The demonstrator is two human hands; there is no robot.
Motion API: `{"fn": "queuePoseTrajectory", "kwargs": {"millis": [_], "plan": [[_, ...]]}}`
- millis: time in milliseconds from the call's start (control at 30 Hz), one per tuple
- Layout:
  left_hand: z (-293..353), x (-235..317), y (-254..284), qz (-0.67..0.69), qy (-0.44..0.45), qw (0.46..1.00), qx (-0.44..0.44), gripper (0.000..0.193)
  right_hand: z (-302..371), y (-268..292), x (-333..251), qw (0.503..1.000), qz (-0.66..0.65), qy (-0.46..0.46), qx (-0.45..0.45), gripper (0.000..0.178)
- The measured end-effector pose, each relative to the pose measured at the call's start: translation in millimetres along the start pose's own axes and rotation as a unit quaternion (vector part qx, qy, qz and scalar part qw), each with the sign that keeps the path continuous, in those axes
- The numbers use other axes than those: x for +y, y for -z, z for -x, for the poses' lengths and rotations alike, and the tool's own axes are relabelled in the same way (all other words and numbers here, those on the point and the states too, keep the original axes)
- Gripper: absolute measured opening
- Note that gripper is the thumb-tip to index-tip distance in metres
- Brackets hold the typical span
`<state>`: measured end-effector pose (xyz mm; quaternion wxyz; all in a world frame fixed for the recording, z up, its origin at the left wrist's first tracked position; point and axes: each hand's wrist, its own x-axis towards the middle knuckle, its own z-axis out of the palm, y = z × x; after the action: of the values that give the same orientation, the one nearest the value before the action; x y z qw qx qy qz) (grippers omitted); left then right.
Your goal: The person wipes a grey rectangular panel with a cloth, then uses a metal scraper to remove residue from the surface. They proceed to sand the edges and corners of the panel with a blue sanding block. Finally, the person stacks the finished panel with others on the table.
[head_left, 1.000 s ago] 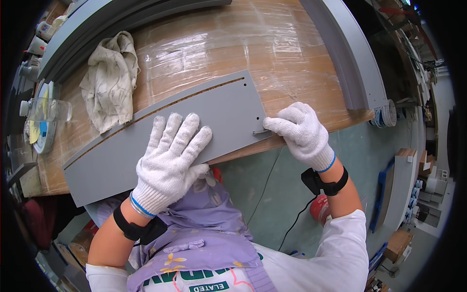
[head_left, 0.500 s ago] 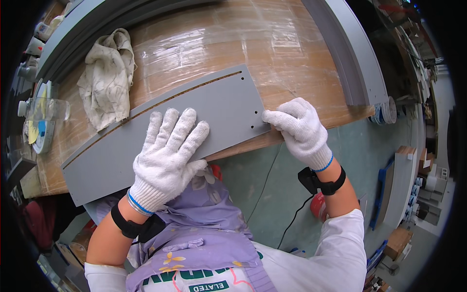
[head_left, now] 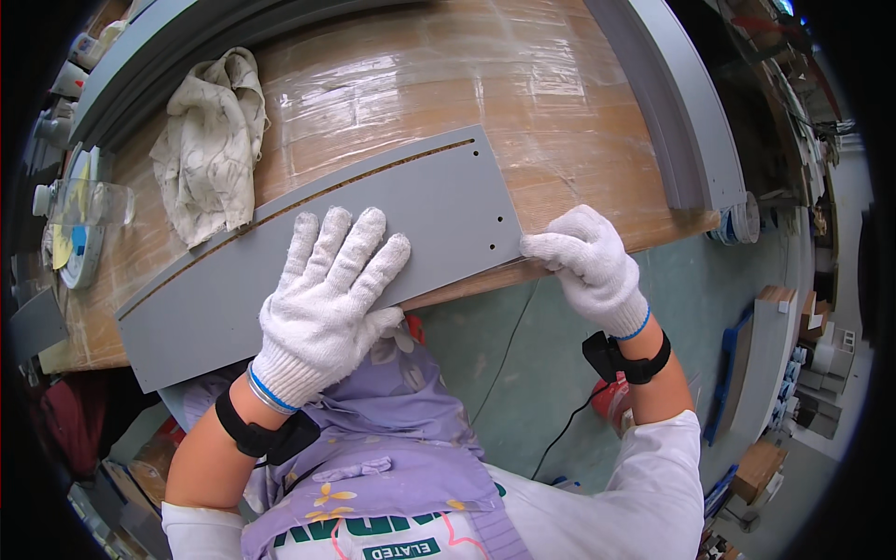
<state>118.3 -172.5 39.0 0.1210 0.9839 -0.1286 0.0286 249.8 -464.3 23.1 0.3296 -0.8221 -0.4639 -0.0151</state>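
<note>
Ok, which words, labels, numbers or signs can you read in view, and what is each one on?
White shirt: large green lettering, partly covered by the purple apron; I won't copy the words.
Dark green printed box on the shirt: pale lettering, likewise not copied.
Containers at the far left: any print is too small and blurred to read.
Grey panel: no lettering visible.

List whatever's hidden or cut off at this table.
Head view: part of the panel, covered by the left hand.
Head view: anything within the right hand, hidden by its curled fingers.
Head view: far end of the right beam, cut off by the top edge.
</note>
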Motion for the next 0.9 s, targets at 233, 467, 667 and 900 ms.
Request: {"fn": "queuePoseTrajectory", "kwargs": {"millis": [233,467,667,900], "plan": [[-1.1,-0.8,1.2,-0.007,-0.005,1.000,0.003,0.077,-9.8,-7.0,2.8,0.999,0.017,0.026,0.015,0.050],[-0.2,-0.7,1.0,-0.006,-0.004,1.000,0.004,0.077,8.2,0.4,-10.8,0.992,-0.070,-0.100,0.025,0.037],[1.9,0.2,1.4,-0.008,-0.012,1.000,0.019,0.075,28.1,-7.2,-36.6,0.939,-0.056,-0.293,0.174,0.026],[4.2,1.8,3.8,-0.010,-0.025,0.999,0.030,0.072,57.2,-34.7,-22.7,0.911,0.359,-0.149,0.137,0.051]]}}
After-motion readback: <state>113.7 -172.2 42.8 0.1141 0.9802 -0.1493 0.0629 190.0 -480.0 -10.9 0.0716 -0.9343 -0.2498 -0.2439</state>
